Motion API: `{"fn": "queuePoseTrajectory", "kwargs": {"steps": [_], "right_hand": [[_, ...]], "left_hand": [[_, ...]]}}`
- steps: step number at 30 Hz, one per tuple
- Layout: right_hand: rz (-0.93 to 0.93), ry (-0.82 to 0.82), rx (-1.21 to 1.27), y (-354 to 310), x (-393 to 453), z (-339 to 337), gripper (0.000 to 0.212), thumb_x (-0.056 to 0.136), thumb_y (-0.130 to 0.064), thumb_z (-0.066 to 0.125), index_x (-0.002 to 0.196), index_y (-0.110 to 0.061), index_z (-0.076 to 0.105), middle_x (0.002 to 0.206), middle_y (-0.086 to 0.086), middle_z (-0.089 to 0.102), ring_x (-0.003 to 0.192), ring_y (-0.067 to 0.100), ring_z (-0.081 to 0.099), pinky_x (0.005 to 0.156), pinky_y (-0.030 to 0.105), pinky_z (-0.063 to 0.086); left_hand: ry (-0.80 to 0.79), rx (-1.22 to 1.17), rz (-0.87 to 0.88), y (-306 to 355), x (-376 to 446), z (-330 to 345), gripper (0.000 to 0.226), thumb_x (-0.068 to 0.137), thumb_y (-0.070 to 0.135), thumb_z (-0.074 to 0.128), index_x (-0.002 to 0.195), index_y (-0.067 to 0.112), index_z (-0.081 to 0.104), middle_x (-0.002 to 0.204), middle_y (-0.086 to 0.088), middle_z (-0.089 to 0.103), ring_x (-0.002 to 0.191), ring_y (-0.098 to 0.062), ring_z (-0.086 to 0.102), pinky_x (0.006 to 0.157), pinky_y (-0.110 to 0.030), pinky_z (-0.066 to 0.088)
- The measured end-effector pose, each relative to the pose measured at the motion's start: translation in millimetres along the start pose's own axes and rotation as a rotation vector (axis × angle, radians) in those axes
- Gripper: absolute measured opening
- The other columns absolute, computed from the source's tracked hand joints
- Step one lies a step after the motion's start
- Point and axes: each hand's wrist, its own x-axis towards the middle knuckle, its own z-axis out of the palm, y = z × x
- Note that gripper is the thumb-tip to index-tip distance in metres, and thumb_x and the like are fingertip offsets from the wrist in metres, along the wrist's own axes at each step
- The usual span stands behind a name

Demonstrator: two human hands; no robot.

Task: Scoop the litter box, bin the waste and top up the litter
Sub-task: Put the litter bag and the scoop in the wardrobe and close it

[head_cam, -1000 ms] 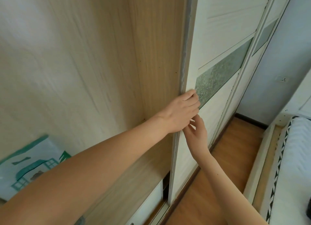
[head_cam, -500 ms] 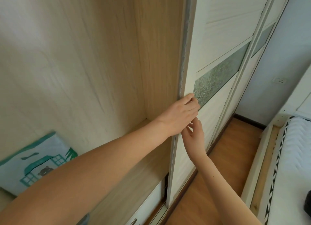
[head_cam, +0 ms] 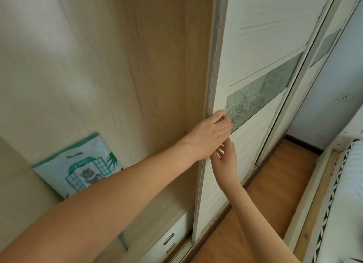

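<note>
My left hand is up at the middle of the frame, fingers laid nearly straight and close together over the leading edge of the white sliding wardrobe door, fingertips pressing on its face right by the green frosted band. My right hand sits just below it, touching or nearly touching the left, fingers loosely spread and lying against the same door face; I can't tell whether any of them hook the edge. Neither hand is carrying anything.

To the left of my hands the wardrobe stands open: pale wood-grain back panel filling the upper left. Down at the lower left of the frame, a pale blue bag with teal window drawings and a little black cat on it leans against that back panel, partly hidden behind my left forearm. Whether it is the litter I can't read from here. Under it, at the bottom centre, white drawers with metal handles.

To the right, a second door panel, then wood floor, a wall socket at the right edge, and a white bed at the lower right.
</note>
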Motion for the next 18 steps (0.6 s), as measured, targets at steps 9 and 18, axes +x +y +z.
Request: {"fn": "queuePoseTrajectory", "kwargs": {"steps": [9,18], "right_hand": [[-0.024,-0.045,0.001,-28,-59,28,0.026,0.092,-0.014,0.055,0.111,-0.029,0.046,0.103,-0.004,0.051,0.096,0.007,0.053,0.077,0.016,0.045],[-0.046,-0.108,-0.001,-55,-119,56,0.029,0.090,-0.012,0.058,0.114,-0.024,0.047,0.102,-0.001,0.051,0.093,0.010,0.055,0.079,0.028,0.051]], "left_hand": [[-0.065,-0.003,-0.056,3,-62,-43,0.034,0.091,0.023,0.040,0.118,0.007,0.052,0.120,-0.009,0.052,0.121,-0.027,0.042,0.114,-0.045,0.020],[-0.138,-0.021,-0.100,1,-131,-86,0.034,0.091,0.017,0.036,0.120,0.006,0.049,0.122,-0.010,0.053,0.123,-0.028,0.042,0.114,-0.045,0.021]]}}
